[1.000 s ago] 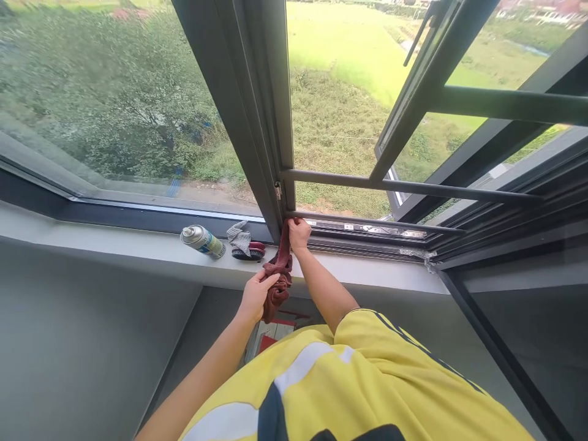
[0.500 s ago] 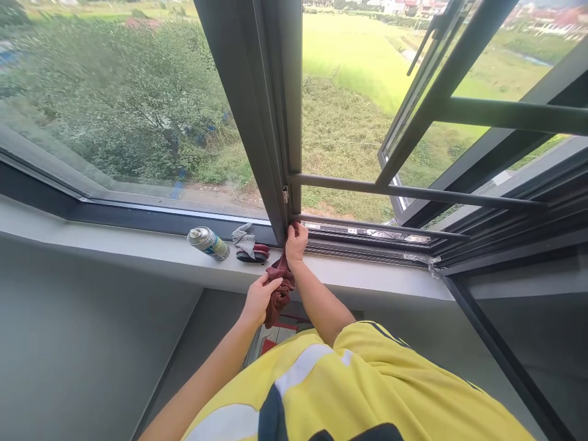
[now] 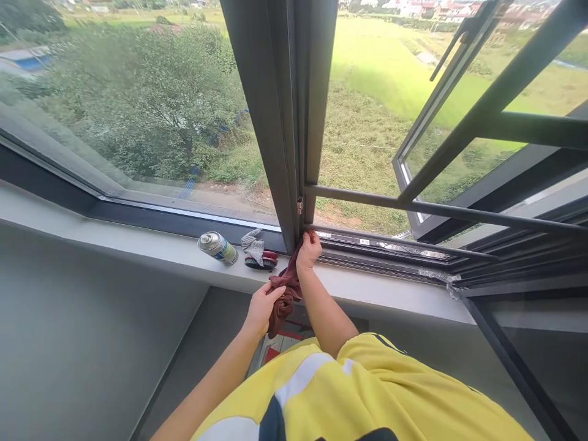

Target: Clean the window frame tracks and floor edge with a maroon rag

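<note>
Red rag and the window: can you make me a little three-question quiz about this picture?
1. True or false: the right hand presses the dark red rag into the bottom corner of the window frame.
2. What does the left hand hold? A) the rag's hanging end B) the spray can C) the brush
3. Fill in: on the sill, the spray can lies on its ____.

Key: 1 true; 2 A; 3 side.
</note>
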### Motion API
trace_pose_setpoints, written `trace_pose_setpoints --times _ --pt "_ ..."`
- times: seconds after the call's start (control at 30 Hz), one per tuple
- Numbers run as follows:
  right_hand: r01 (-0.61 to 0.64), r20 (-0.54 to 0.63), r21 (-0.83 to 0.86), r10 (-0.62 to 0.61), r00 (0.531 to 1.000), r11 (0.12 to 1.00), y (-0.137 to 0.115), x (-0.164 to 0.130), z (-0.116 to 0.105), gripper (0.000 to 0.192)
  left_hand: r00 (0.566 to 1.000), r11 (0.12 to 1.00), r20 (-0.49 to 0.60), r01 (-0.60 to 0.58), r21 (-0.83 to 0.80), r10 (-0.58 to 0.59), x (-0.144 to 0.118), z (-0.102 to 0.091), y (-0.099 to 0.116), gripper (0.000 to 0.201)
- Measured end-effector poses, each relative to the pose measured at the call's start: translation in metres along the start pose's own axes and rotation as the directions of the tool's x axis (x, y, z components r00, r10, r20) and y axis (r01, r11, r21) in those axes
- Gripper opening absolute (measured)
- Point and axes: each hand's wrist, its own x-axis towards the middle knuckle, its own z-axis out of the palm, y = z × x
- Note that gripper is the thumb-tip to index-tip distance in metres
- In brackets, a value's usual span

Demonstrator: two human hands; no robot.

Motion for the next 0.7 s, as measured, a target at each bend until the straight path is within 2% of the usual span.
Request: trace_pose_setpoints --times 0.07,0.17,0.27,0.33,0.43,0.57,0.7 --pt "0.146 -0.002 -0.09 -0.147 0.989 0.985 0.0 -0.004 -0.003 0.038 1.0 1.0 -0.003 0.006 -0.009 -0.006 0.003 0.0 0.002 0.049" --pt "0.381 0.045 -0.192 -0.379 0.924 0.905 0.005 -0.003 -0.01 0.038 1.0 1.0 0.009 0.017 -0.009 -0.017 0.008 0.002 0.002 0.048" --pt "0.494 0.161 -0.284 -0.466 0.87 0.822 0.018 0.006 -0.02 0.035 0.999 1.0 0.034 0.024 0.016 -0.024 0.015 0.006 0.002 0.049" --pt "0.491 0.289 -0.402 -0.402 0.869 0.772 0.029 0.013 -0.029 0.031 0.999 0.999 0.036 0.021 0.043 -0.022 0.019 0.009 0.001 0.049" --pt "0.465 0.46 -0.63 -0.184 0.869 0.622 0.038 0.019 -0.039 0.023 1.0 0.996 0.024 0.013 0.084 -0.015 0.023 0.014 0.0 0.047" --pt "0.549 0.592 -0.745 -0.002 0.806 0.379 0.023 0.021 -0.042 0.019 1.0 0.993 0.0 -0.013 0.115 0.013 0.025 0.022 -0.003 0.048" --pt "0.638 0.676 -0.73 0.127 0.725 0.246 0.0 0.023 -0.046 0.026 0.999 0.994 0.024 -0.028 0.101 0.026 0.021 0.027 -0.003 0.048"
